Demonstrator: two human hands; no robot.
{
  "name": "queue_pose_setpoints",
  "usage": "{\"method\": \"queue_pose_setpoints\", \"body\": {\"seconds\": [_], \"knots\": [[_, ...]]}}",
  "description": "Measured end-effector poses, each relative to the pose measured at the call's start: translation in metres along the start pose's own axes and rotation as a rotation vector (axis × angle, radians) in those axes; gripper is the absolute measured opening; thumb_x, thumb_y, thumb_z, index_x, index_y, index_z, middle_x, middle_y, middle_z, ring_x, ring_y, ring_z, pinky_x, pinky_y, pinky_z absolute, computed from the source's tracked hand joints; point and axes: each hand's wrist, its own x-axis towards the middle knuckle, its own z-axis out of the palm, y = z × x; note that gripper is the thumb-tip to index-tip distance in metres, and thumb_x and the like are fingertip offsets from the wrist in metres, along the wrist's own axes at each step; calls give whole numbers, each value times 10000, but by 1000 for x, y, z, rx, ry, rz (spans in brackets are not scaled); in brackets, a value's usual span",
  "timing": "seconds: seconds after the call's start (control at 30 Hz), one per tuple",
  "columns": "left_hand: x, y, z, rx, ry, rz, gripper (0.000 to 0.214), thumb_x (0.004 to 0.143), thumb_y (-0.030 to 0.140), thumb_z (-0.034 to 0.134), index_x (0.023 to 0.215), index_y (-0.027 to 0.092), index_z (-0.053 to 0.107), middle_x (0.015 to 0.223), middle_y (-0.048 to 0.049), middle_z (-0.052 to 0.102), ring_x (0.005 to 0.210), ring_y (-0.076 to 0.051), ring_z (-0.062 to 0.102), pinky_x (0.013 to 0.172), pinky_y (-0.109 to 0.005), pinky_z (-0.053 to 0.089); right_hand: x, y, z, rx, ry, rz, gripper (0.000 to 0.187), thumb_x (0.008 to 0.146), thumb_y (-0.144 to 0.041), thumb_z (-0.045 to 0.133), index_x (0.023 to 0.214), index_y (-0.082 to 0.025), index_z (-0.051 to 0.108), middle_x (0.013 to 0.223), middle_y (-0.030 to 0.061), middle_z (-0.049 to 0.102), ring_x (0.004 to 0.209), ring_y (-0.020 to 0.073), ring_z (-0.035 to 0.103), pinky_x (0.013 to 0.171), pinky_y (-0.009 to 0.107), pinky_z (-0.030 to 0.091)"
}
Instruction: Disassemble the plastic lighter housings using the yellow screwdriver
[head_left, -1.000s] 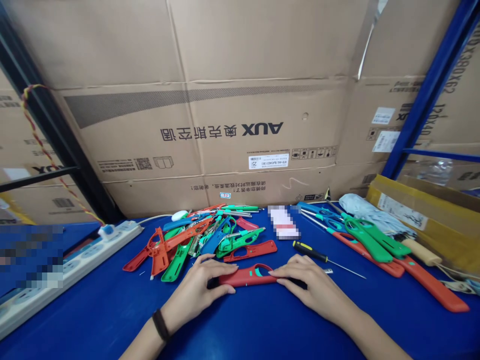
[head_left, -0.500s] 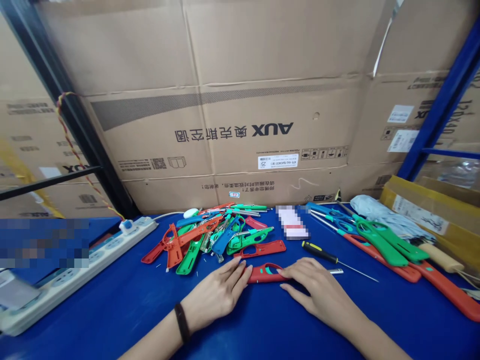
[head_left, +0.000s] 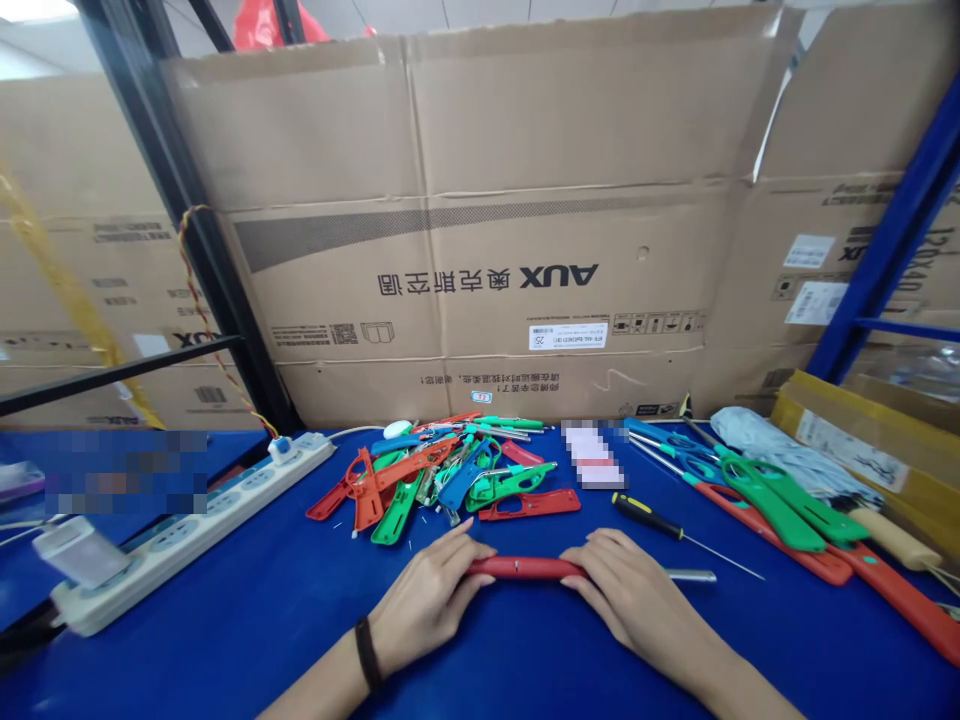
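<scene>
Between my two hands lies a red long-necked lighter point(head_left: 529, 569), turned so its narrow edge with a seam faces me. My left hand point(head_left: 431, 585) pinches its left end between thumb and fingers. The other end is gripped by my right hand point(head_left: 626, 580), whose fingers hide part of the body. A metal tube point(head_left: 694, 575) shows beyond the right hand; it appears to be the lighter's neck. Just behind the lighter rests a loose red casing half point(head_left: 540, 505). A screwdriver point(head_left: 652, 517) with a black and yellow handle lies behind my right hand.
A pile of coloured lighter parts point(head_left: 427, 475) covers the back middle of the blue table. Several whole lighters point(head_left: 787, 520) lie at right, near a yellow box point(head_left: 855, 430). A white power strip point(head_left: 195, 535) stands left. Cardboard point(head_left: 480, 220) walls off the back.
The red lighter has been rolled in my hands, from its broad side with the trigger opening to its narrow edge. The camera view has tilted up and turned slightly left.
</scene>
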Motion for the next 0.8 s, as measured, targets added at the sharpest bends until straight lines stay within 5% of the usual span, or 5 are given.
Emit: {"method": "queue_pose_setpoints", "body": {"seconds": [0.23, 0.4, 0.6, 0.8], "knots": [[-1, 8, -4, 25, -28, 84, 171, 931, 208, 454, 1087, 200, 524, 1002, -39, 681, 934, -171, 662, 1049, -388, 411, 2, -6, -20, 195, -130, 136, 102, 903, -260, 514, 944, -225, 601, 844, 6, 665, 791, 175, 605, 864, 369, 440], [-12, 8, -9, 91, -13, 103, 213, 955, 221, 416, 1149, 193, 501, 1069, -53, 665, 986, -173, 648, 1051, -393, 408, -1, -7, -30, 294, -216, 192, 141, 837, -299, 633, 969, -254, 611, 884, -27, 672, 833, 159, 622, 1047, 458, 273], [-26, 6, -10, 209, 23, 77, 254, 949, 250, 434, 1191, 211, 500, 1118, -43, 658, 1083, -220, 604, 939, -346, 506, 5, -16, -28, 310, -223, 217, 124, 872, -199, 566, 989, -231, 591, 900, -23, 657, 847, 145, 611, 1049, 407, 294], [-10, 19, -15, -62, -43, -169, 156, 943, 272, 430, 1031, 212, 544, 935, -43, 656, 812, -173, 631, 733, -260, 518, 14, -18, -38, 178, -268, 194, 102, 905, -231, 506, 908, -225, 607, 846, -3, 670, 825, 179, 606, 893, 356, 411]]}}
